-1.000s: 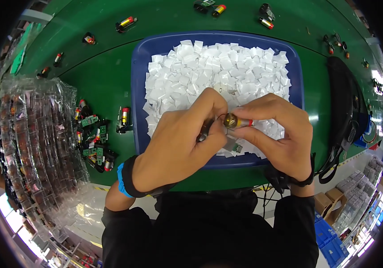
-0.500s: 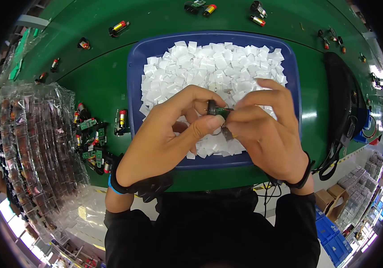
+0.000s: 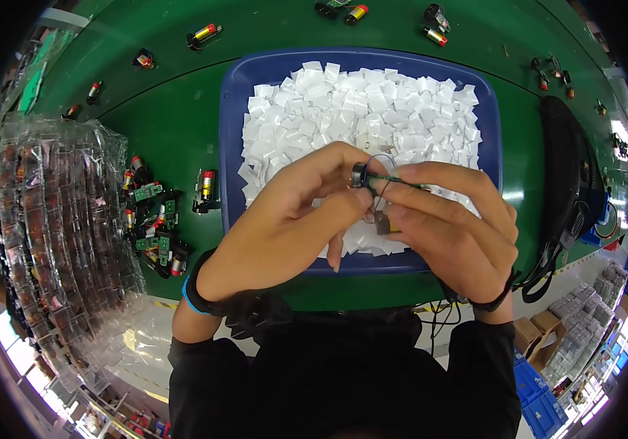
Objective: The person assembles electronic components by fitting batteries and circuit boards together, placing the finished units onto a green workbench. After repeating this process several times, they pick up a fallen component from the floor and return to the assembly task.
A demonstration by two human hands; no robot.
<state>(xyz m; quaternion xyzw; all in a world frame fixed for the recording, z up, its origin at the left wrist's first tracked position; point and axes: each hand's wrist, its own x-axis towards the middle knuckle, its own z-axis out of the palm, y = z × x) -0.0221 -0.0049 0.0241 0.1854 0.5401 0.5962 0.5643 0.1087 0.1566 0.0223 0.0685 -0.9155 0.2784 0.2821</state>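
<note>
— Where's the small cylindrical part (image 3: 360,175)?
— Pinched between both hands, left hand (image 3: 285,227) and right hand (image 3: 449,227) closed on it, above the blue tray (image 3: 230,146) of white squares (image 3: 358,110) on the green counter (image 3: 160,132).

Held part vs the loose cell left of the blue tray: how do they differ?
The held part is up in the air, pinched in both hands; the loose cell lies flat on the green table, untouched. The held part shows only a dark round end and thin wires; the loose cell shows its whole length, with red and metallic bands. Both are small cylinders.
</note>
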